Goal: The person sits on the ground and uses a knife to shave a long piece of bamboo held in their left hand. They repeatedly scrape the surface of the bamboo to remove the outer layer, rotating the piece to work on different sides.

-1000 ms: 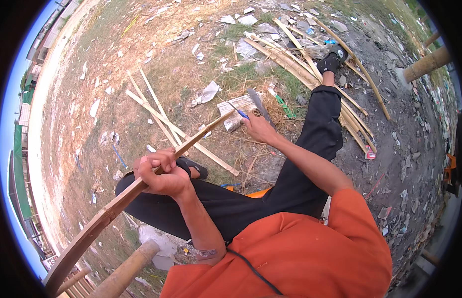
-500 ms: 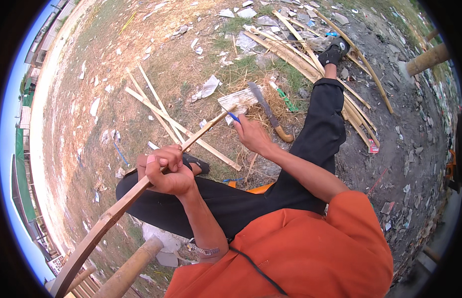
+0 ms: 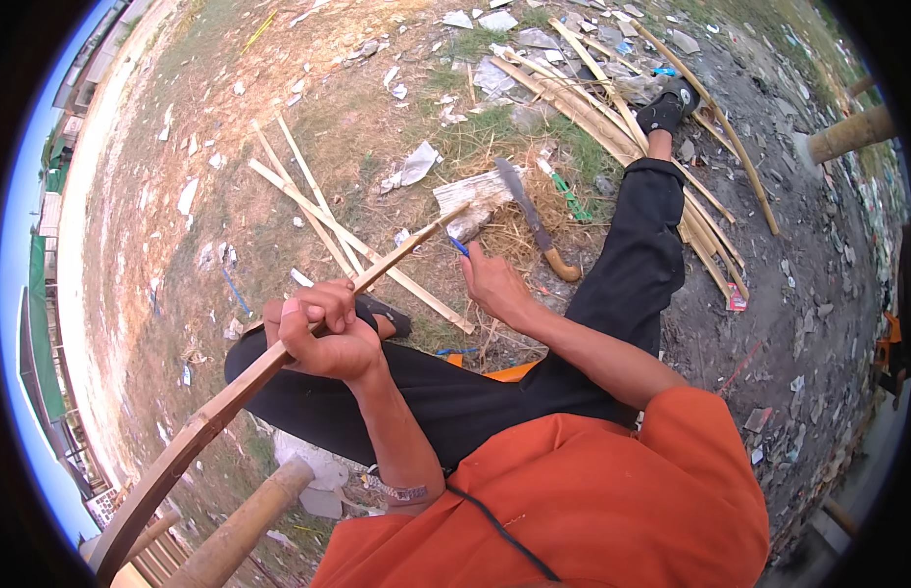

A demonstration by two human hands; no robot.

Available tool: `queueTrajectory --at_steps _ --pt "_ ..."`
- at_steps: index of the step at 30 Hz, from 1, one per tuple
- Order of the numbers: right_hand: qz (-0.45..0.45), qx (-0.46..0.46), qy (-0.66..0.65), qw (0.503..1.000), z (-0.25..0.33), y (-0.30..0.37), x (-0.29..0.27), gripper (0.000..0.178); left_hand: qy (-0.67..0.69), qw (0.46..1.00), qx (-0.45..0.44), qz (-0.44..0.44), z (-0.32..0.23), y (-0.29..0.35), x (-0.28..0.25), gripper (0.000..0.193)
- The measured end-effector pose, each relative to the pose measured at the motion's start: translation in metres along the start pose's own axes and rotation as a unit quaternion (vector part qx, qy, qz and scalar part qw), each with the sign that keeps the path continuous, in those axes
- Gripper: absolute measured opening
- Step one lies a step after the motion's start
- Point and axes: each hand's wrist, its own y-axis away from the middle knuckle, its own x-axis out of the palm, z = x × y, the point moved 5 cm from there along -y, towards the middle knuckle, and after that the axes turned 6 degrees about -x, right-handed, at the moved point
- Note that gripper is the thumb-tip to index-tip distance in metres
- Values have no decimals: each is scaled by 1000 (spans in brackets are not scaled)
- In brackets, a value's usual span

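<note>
Wooden strip (image 3: 242, 388) through curled left hand (image 3: 333, 343)

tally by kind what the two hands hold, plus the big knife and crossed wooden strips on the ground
Long tan-brown wooden strip, in the left hand: 1
Slim blue tool, in the right hand: 1
Large dark-bladed knife with brown handle: 1
Thin pale crossed wooden strips: 3
Total: 6
</note>
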Motion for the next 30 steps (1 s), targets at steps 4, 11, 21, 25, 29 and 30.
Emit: queueTrajectory --at_steps 4,11,21,25,29,30 --pt "31 -29 -14 999 28 2 -16 24 5 1000 2 19 -1 4 -4 21" --pt "22 -55 49 997 44 4 -21 22 16 999 14 28 -1 -1 -5 20" --pt "-5 12 147 989 -57 -4 22 24 16 1000 3 -2 -6 -1 -9 19" --pt "-3 57 121 991 -57 10 11 24 39 998 38 30 -5 -1 -3 19" --pt "-25 -29 19 999 15 2 -9 25 59 997 35 34 -2 2 3 19" --pt "-21 -37 21 999 23 1 -6 25 61 997 34 40 -2 1 3 19"
